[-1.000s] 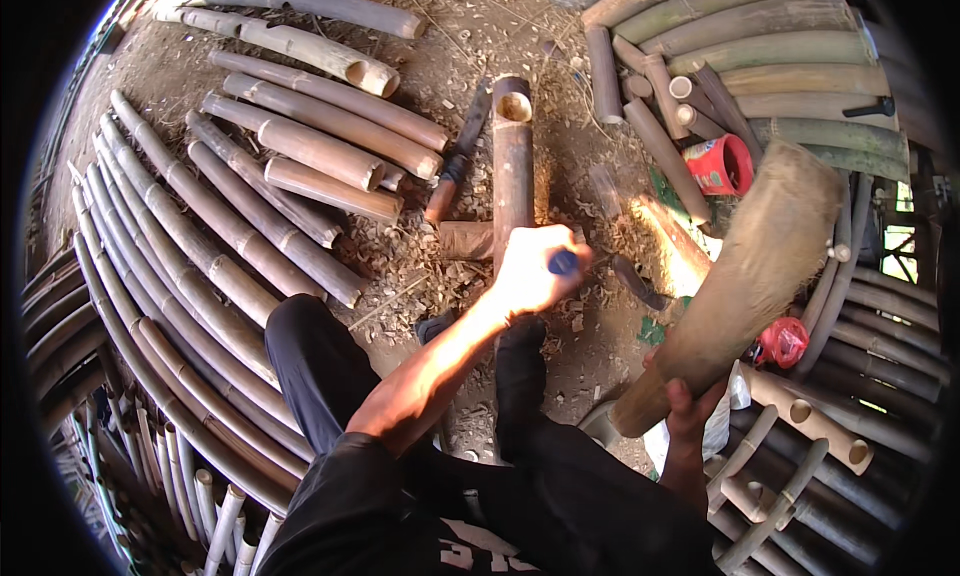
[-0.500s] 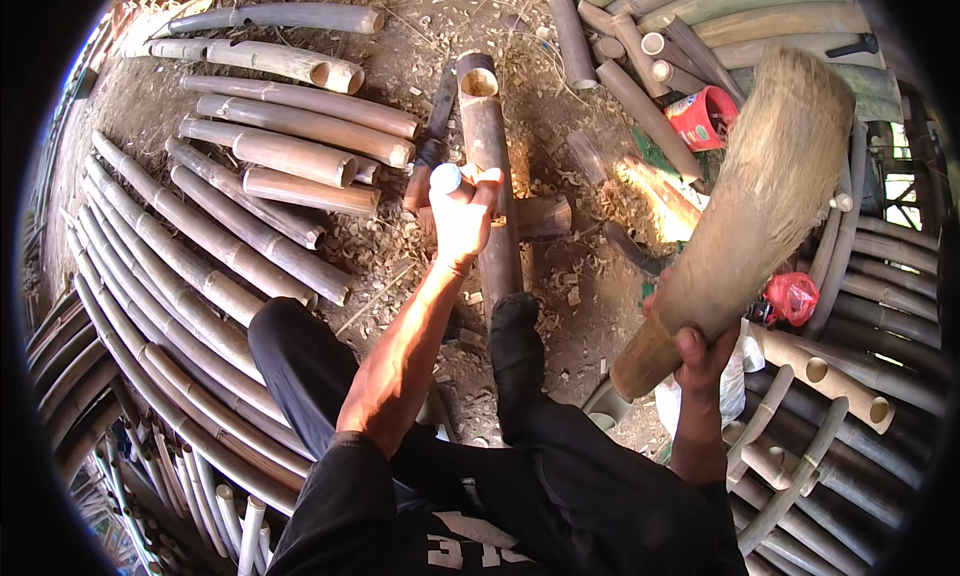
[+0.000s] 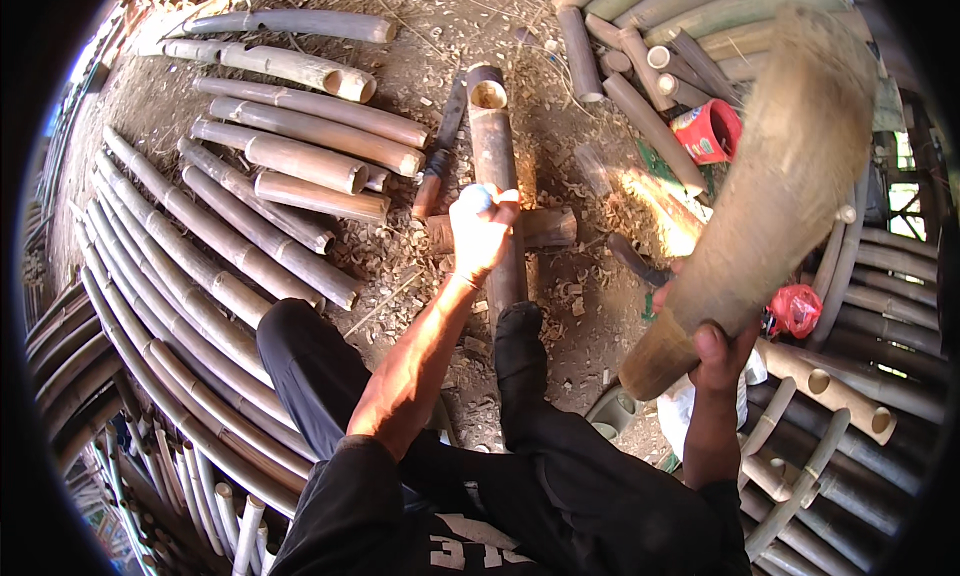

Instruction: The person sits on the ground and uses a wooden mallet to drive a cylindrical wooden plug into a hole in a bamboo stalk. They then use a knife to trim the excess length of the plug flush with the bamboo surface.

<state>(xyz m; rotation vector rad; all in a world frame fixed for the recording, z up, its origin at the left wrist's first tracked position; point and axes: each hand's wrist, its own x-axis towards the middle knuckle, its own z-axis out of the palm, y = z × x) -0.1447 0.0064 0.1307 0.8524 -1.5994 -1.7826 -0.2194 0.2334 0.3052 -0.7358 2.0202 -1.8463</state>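
My left hand (image 3: 482, 231) is wrapped round the upright handle of a chisel (image 3: 476, 199); only its pale, round end shows, and the blade is hidden. Under that fist lies a brown bamboo pole (image 3: 493, 141) with an oval hole cut near its far end. The pole rests across a short bamboo piece (image 3: 550, 228), and my dark-covered foot (image 3: 519, 351) lies over its near end. On the right, my right hand (image 3: 722, 361) grips the narrow end of a thick bamboo mallet (image 3: 755, 186). Its wide, frayed head is raised up and to the right, apart from the chisel.
A long-bladed knife (image 3: 450, 126) lies left of the pole, near rows of bamboo lengths (image 3: 300, 161). Wood chips cover the ground. At right are a dark curved tool (image 3: 636, 261), a red tub (image 3: 708, 131), a red plastic bag (image 3: 795, 310) and stacked bamboo (image 3: 870, 411).
The mallet's wide head has risen and swung slightly outward to the right. My left hand keeps its grip on the chisel over the pole. The whole view has shifted a little.
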